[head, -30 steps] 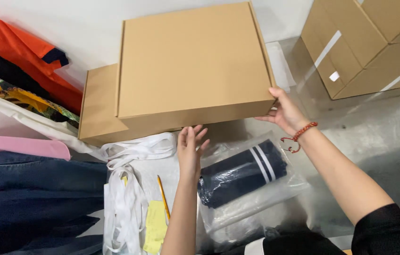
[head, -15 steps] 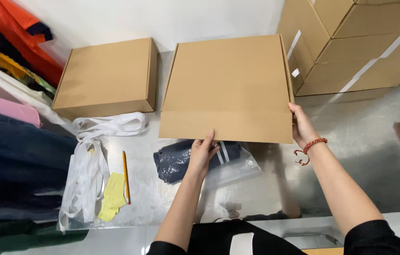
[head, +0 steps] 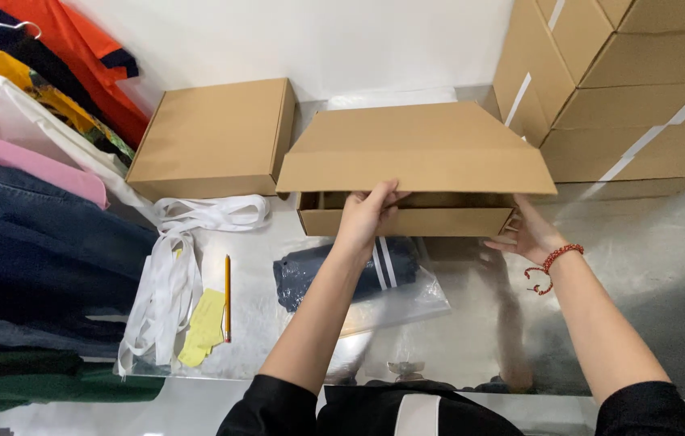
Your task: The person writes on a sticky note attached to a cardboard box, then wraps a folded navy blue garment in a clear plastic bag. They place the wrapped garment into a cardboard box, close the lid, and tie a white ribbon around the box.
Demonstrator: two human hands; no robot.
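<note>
The left hand grips the front edge of the raised lid of a flat brown cardboard mailer box, fingers curled over the lip and thumb beneath, so the lid stands tilted open above the shallow tray; the right hand, with a red beaded bracelet at its wrist, presses open-fingered against the tray's front right corner, touching rather than clenching; the box sits on a shiny silver tabletop, towards the back, just in front of the white wall; just beside its front edge lies a folded navy garment with white stripes in a clear plastic bag; to the left a second closed brown cardboard box rests; nearer lie white fabric straps, a yellow pencil and yellow paper tags; hanging clothes fill the left side; taped brown cartons stack at the right.
</note>
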